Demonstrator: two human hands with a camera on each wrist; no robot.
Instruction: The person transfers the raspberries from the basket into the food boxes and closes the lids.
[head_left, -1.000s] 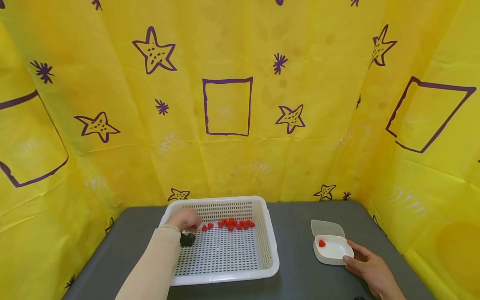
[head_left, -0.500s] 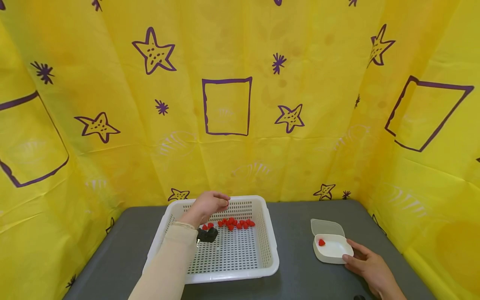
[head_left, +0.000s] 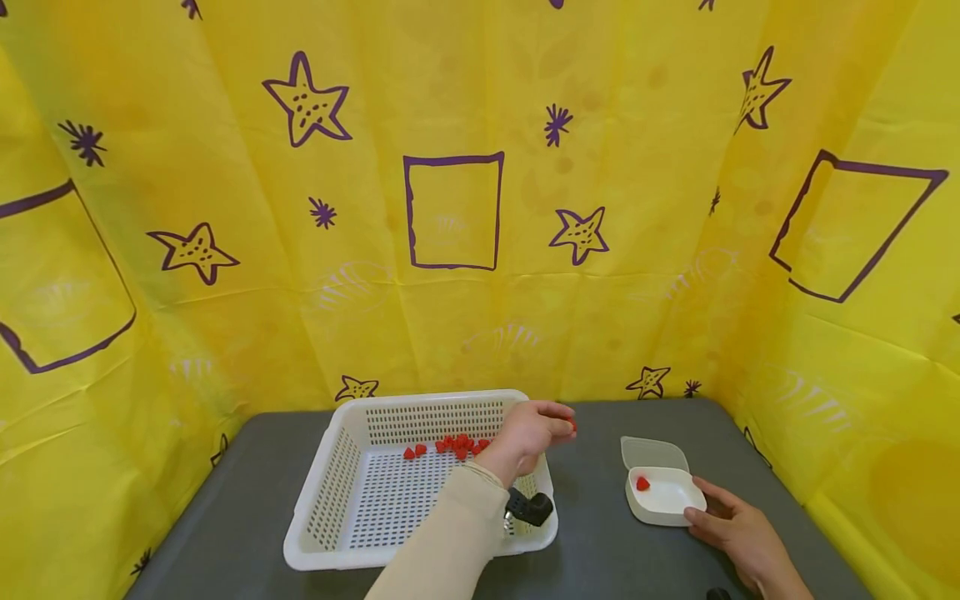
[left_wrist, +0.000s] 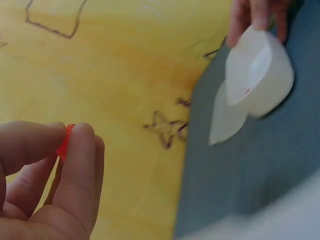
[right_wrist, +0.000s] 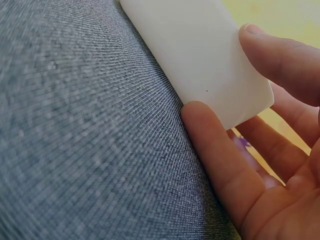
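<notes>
With my left hand [head_left: 527, 433] pinching the red berry-shaped piece [left_wrist: 64, 145] just right of the white basket [head_left: 352, 559], I'd best release it low over the white box [head_left: 677, 497] that my right hand [head_left: 741, 533] holds at right.

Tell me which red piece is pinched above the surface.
The red piece in the left hand. The others in view are unheld: one lies in the small white box, the rest in the white basket.
</notes>
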